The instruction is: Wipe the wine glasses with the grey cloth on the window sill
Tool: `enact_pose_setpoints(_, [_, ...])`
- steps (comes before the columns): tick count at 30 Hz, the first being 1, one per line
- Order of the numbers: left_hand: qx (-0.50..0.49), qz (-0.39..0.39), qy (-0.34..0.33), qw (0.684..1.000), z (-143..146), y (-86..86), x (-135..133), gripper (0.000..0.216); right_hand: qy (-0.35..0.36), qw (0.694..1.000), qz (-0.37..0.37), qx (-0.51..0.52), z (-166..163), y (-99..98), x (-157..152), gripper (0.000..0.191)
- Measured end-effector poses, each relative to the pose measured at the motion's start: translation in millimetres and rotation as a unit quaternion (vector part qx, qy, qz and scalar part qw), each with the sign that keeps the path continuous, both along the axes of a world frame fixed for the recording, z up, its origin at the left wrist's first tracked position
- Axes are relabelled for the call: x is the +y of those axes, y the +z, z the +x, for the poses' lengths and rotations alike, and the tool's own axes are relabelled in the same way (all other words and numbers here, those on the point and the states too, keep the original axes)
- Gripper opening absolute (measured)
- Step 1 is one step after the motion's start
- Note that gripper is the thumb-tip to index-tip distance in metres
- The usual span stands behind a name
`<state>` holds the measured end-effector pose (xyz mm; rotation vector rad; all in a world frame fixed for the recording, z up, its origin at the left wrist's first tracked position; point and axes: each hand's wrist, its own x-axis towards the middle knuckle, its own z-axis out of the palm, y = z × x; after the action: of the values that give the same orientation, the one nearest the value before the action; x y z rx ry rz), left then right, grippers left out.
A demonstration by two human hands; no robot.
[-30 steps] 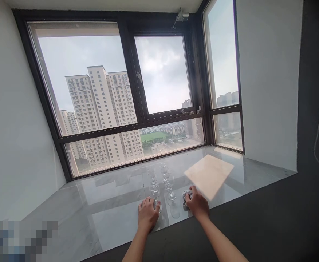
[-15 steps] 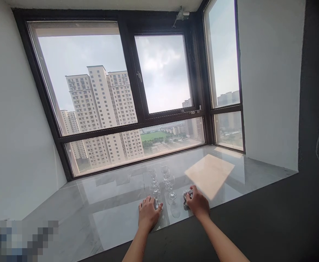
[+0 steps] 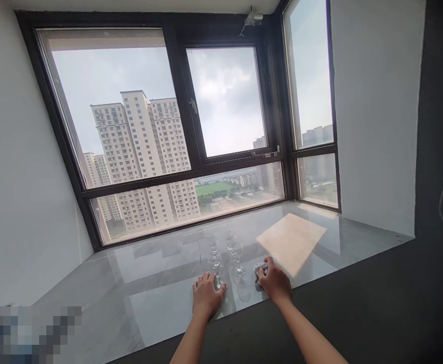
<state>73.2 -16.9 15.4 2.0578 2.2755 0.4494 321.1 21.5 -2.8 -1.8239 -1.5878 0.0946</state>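
Several clear stemmed wine glasses (image 3: 227, 250) stand in a cluster on the glossy grey marble sill (image 3: 149, 283) below the window. My left hand (image 3: 205, 298) rests at the foot of the nearest glass (image 3: 215, 265), its fingers curled around the base. My right hand (image 3: 275, 281) lies on the sill to the right of the glasses, closed on a small grey cloth (image 3: 259, 273) bunched under its fingers.
A large black-framed window (image 3: 176, 131) fills the back, white walls on both sides. A pale beige square tile or reflection (image 3: 292, 240) lies on the sill at the right. A dark ledge (image 3: 358, 303) runs along the sill's near edge.
Both hands stay where they were; only a slight shift of the view.
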Motion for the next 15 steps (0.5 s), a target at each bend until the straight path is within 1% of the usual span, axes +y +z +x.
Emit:
enact_pose_setpoints(7, [-0.005, -0.001, 0.006, 1.000, 1.3, 0.0, -0.6, 0.051, -0.002, 1.000, -0.002, 0.001, 0.2, -0.4, 0.3, 0.025])
enact_pose_setpoints(15, [-0.002, 0.000, -0.002, 1.000, -0.9, -1.2, -0.6, 0.057, -0.001, 1.000, -0.001, 0.000, -0.3, 1.0, -0.6, 0.025])
